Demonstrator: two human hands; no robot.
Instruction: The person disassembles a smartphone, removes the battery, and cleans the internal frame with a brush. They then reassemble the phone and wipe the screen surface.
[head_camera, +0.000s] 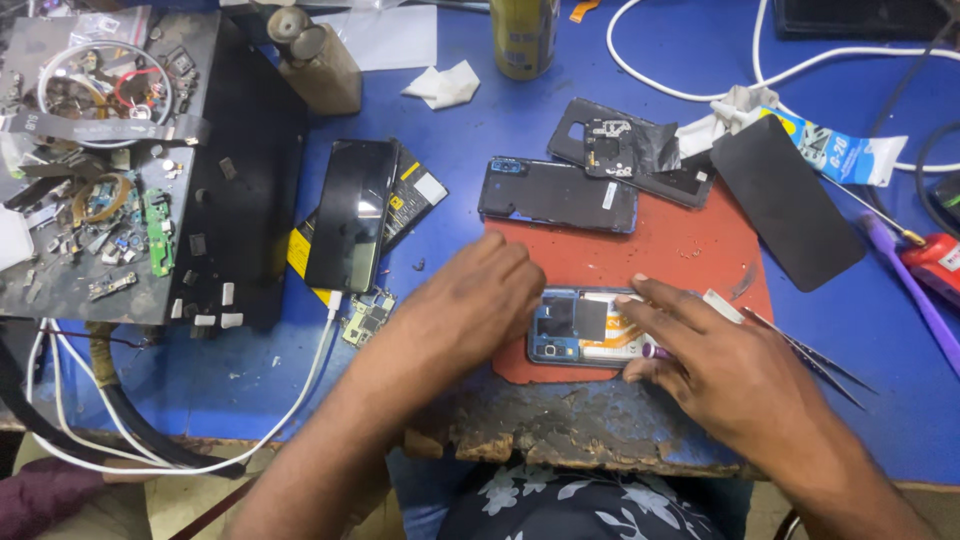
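An opened blue phone (580, 328), its insides showing, lies on a red mat (660, 255) at the table's near edge. My left hand (475, 305) rests curled against the phone's left end. My right hand (705, 360) lies over its right part, index finger stretched across the frame, thumb and fingers pinching a small purple-tipped tool (652, 350). Metal tweezers (800, 350) lie under and beside my right hand.
A blue back cover (558, 193), a black inner cover (625, 148) and a dark screen panel (785, 200) lie behind the mat. A black phone (352, 213) on a cable, a small circuit board (367, 317), a glue tube (835, 150), and a parts tray (100, 160) surround it.
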